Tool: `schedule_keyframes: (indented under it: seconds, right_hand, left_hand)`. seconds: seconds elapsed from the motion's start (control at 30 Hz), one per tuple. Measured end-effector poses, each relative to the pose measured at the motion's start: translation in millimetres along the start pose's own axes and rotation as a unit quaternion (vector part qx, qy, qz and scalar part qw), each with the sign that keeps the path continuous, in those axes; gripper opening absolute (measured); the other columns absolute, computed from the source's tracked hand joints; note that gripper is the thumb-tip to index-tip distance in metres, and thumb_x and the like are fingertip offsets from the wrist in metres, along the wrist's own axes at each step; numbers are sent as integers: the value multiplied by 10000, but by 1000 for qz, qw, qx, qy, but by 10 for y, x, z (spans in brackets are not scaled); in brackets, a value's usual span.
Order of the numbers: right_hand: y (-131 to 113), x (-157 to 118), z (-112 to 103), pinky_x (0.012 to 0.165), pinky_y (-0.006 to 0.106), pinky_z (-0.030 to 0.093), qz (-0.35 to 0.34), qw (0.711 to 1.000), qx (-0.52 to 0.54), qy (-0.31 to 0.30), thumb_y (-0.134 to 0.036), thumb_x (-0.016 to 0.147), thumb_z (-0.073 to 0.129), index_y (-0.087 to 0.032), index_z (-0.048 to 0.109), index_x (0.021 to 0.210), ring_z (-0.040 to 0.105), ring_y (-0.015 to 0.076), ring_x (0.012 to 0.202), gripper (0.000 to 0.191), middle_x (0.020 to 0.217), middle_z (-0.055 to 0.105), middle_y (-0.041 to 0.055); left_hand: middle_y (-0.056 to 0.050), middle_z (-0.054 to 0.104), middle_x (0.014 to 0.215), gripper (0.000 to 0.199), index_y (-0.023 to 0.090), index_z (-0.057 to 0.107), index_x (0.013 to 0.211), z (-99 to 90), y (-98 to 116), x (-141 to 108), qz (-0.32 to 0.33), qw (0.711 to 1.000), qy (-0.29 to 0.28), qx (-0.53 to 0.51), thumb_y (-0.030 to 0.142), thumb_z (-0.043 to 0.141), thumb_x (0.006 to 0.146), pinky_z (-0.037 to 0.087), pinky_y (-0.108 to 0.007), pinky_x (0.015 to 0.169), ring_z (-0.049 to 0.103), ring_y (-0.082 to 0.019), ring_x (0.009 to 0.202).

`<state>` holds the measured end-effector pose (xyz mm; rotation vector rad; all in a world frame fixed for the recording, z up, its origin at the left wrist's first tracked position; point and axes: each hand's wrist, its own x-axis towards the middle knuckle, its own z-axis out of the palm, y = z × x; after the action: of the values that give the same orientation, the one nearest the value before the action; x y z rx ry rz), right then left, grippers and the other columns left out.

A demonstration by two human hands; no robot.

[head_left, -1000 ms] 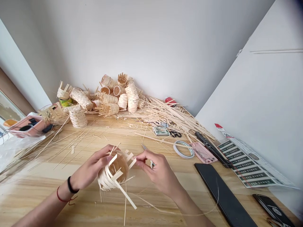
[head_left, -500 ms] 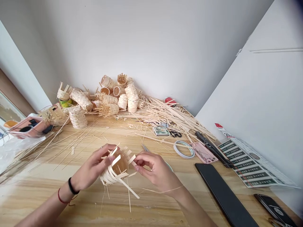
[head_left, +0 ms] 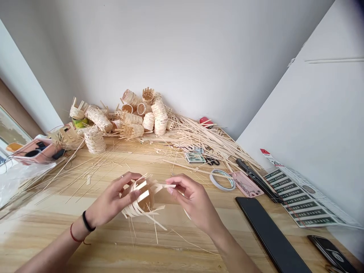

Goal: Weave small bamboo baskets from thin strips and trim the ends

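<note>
Head view: weaving over wooden table (head_left: 113, 250)

Left hand (head_left: 113, 197) clasps, thumb opposing fingers; right hand (head_left: 193, 203) has thumb and forefinger nearly meeting, pinch unclear. Left-held, a woven basket (head_left: 135, 209) tilts between them; one pale strip (head_left: 160, 187) reaches the right hand.

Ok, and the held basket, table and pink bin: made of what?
Held basket: bamboo or thin wood, seemingly unfinished; pale, flat, fibrous weave.
Table: wood or wood-look laminate, fairly smooth; streaked grain, faint sheen.
Pink bin: probably plastic, smooth; even colour, no visible grain.
</note>
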<state>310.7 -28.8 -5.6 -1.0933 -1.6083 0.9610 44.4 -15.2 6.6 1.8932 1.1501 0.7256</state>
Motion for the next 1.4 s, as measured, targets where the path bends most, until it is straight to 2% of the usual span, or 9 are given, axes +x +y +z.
schedule_keyframes:
  seconds: [0.13,0.3,0.43,0.6,0.77,1.07,1.23,1.4]
  right_hand:
    - [13,-6,1,899,320,590,-2,1000,14,21,-361,951,709,-225,741,1012,721,197,961,152,1014,750,56]
    - [-18,-45,22,885,313,599,-33,999,27,29,-351,959,713,-233,733,1022,722,194,946,135,1000,746,53]
    - [-82,-79,45,862,313,590,-71,997,3,-2,-318,981,689,-246,741,1032,716,191,928,103,973,744,47]
    - [-119,-75,54,813,324,571,-85,995,-43,-21,-270,990,656,-243,744,1003,708,190,863,94,935,754,43]
    - [-131,-53,16,808,310,561,-84,995,-54,-30,-253,990,641,-234,755,1017,704,183,861,118,930,759,40]
    - [-159,-92,28,897,339,598,-54,997,-6,-59,-340,1039,578,-227,725,1123,748,214,992,203,1057,786,74]
    - [-168,-109,38,879,334,605,-35,995,15,-93,-379,1030,600,-215,718,1136,753,216,950,228,998,775,74]
    - [-202,-99,15,932,363,593,-37,991,55,-117,-426,1009,625,-209,697,1146,731,235,1041,267,1116,753,98]
  left_hand:
    - [-62,686,1238,364,279,622,1296,12,6,-12,32,998,0,54,497,568,1011,515,-345,853,649,-255,1073]
    - [-53,682,1205,354,284,607,1306,34,5,-5,54,997,2,60,478,580,1011,520,-356,897,651,-237,1011]
    - [-70,683,1242,359,273,608,1316,54,-5,-5,35,998,14,43,487,524,1040,510,-384,952,641,-257,1082]
    - [-98,657,1368,427,255,603,1336,70,-34,-7,-15,998,52,-40,538,521,1027,525,-392,946,607,-300,1214]
    - [-86,676,1332,431,244,625,1303,52,-61,-3,-16,993,47,-104,551,489,1034,523,-377,987,592,-306,1282]
    - [-50,671,1385,468,277,686,1305,35,-49,19,-27,992,71,-102,586,489,1015,491,-394,1081,595,-314,1284]
    - [-41,677,1381,457,275,711,1241,62,-61,21,-32,990,62,-120,604,501,1003,438,-381,1140,559,-311,1340]
    - [-48,655,1417,471,265,652,1321,89,-133,38,-75,978,58,-186,589,483,1022,471,-374,1082,598,-289,1280]
